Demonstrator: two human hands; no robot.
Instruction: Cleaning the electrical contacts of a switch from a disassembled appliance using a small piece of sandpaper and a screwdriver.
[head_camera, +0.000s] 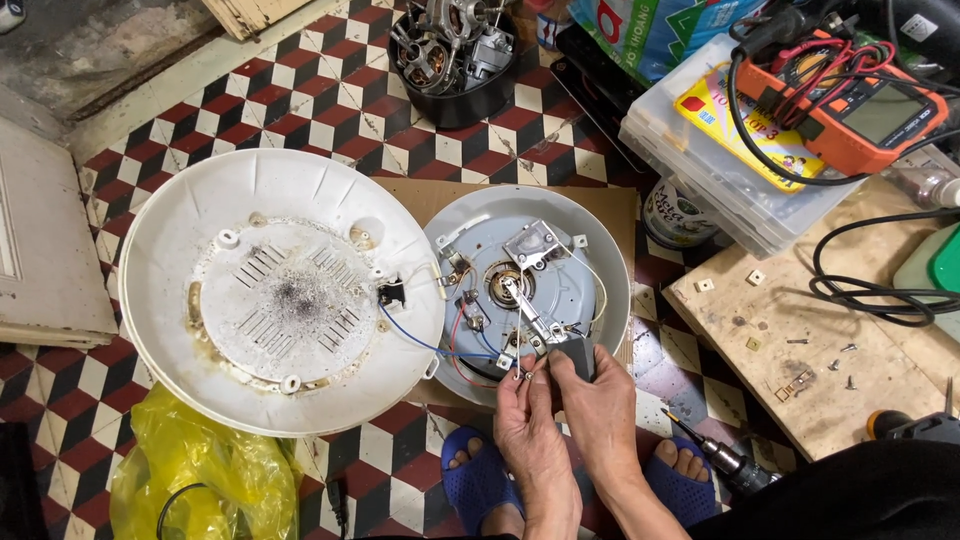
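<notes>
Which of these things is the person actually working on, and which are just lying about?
In hand:
left hand and right hand, at the wires
dark grey part, held by the right hand
open appliance base
white bottom cover, joined by blue wires

Lying about:
orange multimeter
yellow plastic bag
bowl of motor parts
clear plastic boxes
power drill

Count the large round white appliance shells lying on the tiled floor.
2. The base cover lies on the left, inner side up. The cooker body lies right of it, wiring exposed, with the left hand and right hand at its near edge. None seem hidden.
</notes>
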